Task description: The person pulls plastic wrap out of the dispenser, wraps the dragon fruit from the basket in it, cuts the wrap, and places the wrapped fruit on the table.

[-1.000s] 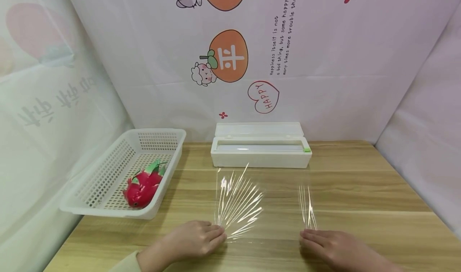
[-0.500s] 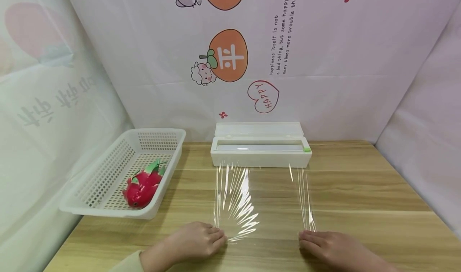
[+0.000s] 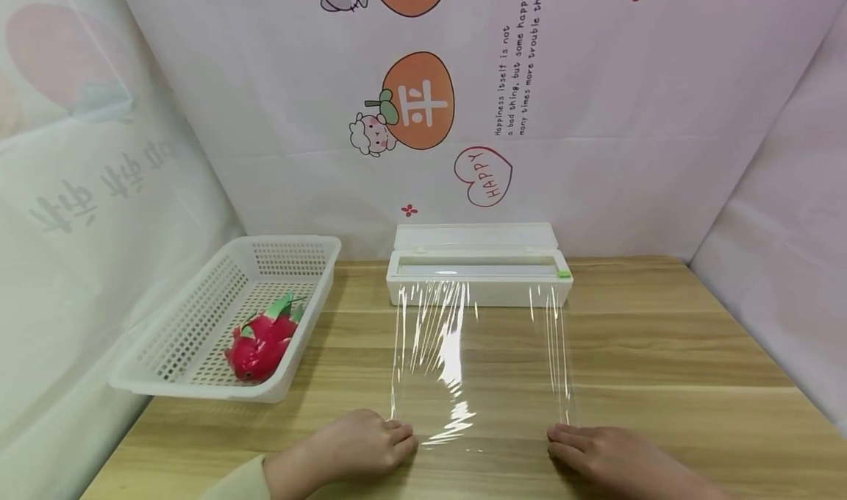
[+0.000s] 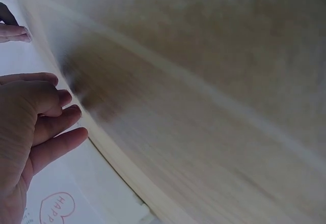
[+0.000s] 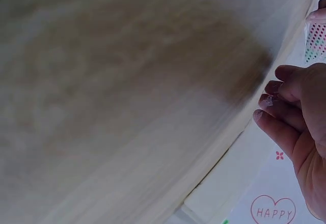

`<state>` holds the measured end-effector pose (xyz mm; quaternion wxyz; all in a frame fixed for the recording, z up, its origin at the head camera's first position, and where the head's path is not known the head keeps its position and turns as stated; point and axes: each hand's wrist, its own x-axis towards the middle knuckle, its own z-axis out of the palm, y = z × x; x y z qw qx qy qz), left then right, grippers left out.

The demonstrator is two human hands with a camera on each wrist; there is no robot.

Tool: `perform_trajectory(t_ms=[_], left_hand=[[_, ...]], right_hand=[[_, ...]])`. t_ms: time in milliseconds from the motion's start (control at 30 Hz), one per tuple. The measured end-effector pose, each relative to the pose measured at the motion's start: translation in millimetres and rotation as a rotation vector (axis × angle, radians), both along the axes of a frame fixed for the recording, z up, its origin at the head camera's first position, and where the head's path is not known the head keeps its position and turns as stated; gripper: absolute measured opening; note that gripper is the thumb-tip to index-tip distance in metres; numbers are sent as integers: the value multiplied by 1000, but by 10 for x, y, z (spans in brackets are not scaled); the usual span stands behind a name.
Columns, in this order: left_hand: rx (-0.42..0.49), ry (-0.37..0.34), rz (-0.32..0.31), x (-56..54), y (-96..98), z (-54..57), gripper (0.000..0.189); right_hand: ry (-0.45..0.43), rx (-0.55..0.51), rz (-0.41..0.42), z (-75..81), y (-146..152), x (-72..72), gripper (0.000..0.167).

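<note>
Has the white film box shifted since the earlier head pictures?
No. In the head view, the white film box sits in the same place below the printed HAPPY heart.

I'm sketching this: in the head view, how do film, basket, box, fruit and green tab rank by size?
Largest to smallest:
Film and basket: unsure, film's edges are faint
Box
Fruit
Green tab

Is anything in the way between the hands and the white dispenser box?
Nothing visible but the clear plastic wrap itself, stretched from the dispenser box to the left hand and right hand; the basket with the dragon fruit stands off to the left.
</note>
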<state>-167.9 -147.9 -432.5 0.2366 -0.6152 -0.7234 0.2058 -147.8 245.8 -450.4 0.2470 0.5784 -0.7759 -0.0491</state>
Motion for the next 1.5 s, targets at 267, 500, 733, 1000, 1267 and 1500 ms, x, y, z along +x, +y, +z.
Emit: perform_trajectory(t_ms=[267,500,733,1000,1267,1500], left_hand=[[-52,-57,28,10,-37,18,25],[11,-35,-24,-1,-69,-20,25],[59,-71,-33,7,-102,-75,23],[93,-123,-30,6,-124,-112,23],[99,-131,-41,13,-122,-89,21],[87,-127,-24,19,-119,-94,20]], right_hand=[[7,7,15,-30,27,-15,44],[33,17,9,-31,42,3,47],[10,15,-5,-70,97,28,55],[10,-45,-29,-144,111,43,46],[-35,-64,-39,-149,120,55,44],[-8,-79,-1,-190,148,37,47]])
